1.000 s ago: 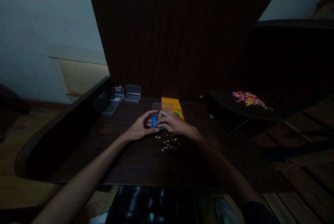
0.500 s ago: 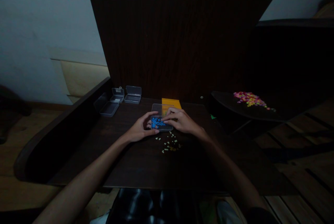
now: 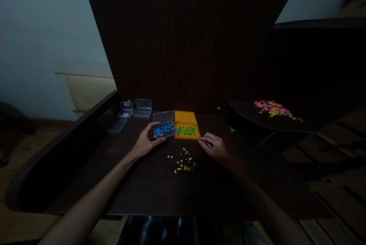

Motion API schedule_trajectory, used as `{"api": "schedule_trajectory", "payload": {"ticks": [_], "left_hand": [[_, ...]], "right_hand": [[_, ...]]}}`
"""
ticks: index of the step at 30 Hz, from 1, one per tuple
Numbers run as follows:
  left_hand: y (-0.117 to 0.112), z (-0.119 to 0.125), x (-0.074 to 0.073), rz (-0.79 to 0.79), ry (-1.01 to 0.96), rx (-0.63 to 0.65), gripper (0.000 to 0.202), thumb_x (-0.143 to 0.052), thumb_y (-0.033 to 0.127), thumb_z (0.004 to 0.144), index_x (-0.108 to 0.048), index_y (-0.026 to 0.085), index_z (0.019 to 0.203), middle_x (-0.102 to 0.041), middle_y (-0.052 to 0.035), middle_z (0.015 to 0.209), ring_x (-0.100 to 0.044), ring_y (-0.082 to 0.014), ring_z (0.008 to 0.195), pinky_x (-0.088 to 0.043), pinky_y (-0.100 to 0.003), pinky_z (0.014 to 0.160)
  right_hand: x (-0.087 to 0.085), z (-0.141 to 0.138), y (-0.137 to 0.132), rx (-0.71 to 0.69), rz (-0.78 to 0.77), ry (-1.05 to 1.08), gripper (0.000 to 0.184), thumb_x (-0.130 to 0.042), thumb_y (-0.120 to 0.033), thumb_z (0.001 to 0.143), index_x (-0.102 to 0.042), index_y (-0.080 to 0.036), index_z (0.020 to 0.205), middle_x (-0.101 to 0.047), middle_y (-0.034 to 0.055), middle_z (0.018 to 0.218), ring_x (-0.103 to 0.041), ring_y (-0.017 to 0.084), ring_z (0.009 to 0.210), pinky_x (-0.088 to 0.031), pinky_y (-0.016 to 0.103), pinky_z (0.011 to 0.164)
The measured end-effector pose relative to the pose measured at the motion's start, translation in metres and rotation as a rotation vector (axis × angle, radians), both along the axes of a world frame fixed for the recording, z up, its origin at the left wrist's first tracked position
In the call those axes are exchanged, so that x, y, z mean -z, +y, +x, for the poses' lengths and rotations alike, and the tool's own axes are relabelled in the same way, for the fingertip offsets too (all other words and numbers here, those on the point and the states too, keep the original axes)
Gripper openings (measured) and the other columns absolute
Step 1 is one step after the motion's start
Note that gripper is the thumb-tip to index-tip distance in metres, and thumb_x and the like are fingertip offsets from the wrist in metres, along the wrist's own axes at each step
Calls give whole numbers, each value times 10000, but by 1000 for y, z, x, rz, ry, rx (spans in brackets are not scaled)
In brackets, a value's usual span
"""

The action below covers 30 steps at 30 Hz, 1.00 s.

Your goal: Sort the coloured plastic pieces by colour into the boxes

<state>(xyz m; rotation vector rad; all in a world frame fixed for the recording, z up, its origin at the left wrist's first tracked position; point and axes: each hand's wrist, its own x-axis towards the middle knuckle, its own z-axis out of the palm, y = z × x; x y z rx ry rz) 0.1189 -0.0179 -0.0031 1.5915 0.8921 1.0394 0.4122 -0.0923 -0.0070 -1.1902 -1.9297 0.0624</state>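
Gripping the clear box (image 3: pixel 170 134) with the left hand; boxing of pieces judged partly complete

Position: from where I stand, the clear box is beyond the middle of the desk (image 3: pixel 143 188), toward its far edge, lid open. The left hand (image 3: pixel 147 140) is clamped about its left end, thumb at the near side. Whether the box rests flat or is slightly raised, I cannot tell. The right hand (image 3: pixel 213 146) is apart from the left, its fingertips drawn in at the near right corner of the yellow box (image 3: pixel 185 117). Whether they touch that corner or pinch anything cannot be determined.

Done: blue pieces (image 3: pixel 164 128) lie inside the clear box. Green pieces (image 3: pixel 186 130) lie spread in the yellow box, also open, just right of it.

Outstanding, in my judgement: cream pieces (image 3: pixel 179 168) and a few yellow pieces (image 3: pixel 187 168) lie loose, between the boxes and the desk's near edge. Neither box is closed.

Also noted: three open clear cases (image 3: pixel 143 112) stand toward the desk's far left corner. Beyond the desk's right edge, a dark ledge (image 3: pixel 240 106) carries a heap of mixed bright pieces (image 3: pixel 271 108); their bearing on the work is not established.
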Motion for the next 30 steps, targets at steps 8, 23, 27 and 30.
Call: {"api": "schedule_trajectory", "payload": {"ticks": [8, 23, 27, 30], "left_hand": [[24, -9, 2, -5, 103, -176, 698, -743, 421, 667, -451, 183, 1254, -639, -91, 1137, -654, -235, 966, -541, -399, 864], [65, -6, -7, 185, 740, -113, 546, -630, 486, 762, -576, 152, 1190, -681, -69, 858, -660, -230, 802, -520, -315, 724], [70, 4, -8, 180, 808, -150, 468, -632, 435, 784, -604, 156, 1159, -696, -83, 893, -664, -230, 826, -518, -301, 742], [74, 11, -7, 173, 816, -179, 456, -630, 425, 793, -609, 147, 1154, -702, -98, 934, -668, -237, 857, -518, -296, 752]], "right_hand": [[7, 5, 5, 57, 102, -175, 206, -498, -182, 883, -704, -169, 894, -649, 60, 780, -599, 144, 663, -470, 250, 622], [11, 9, 8, 156, 77, -300, 226, -481, -189, 888, -704, -178, 856, -648, 48, 754, -594, 140, 667, -437, 231, 610], [13, 10, 9, 168, 86, -285, 225, -483, -177, 877, -706, -177, 852, -655, 51, 766, -598, 139, 664, -444, 231, 617], [14, 10, 9, 171, 84, -275, 219, -489, -165, 864, -707, -180, 849, -661, 55, 771, -606, 146, 676, -450, 238, 624]]}}
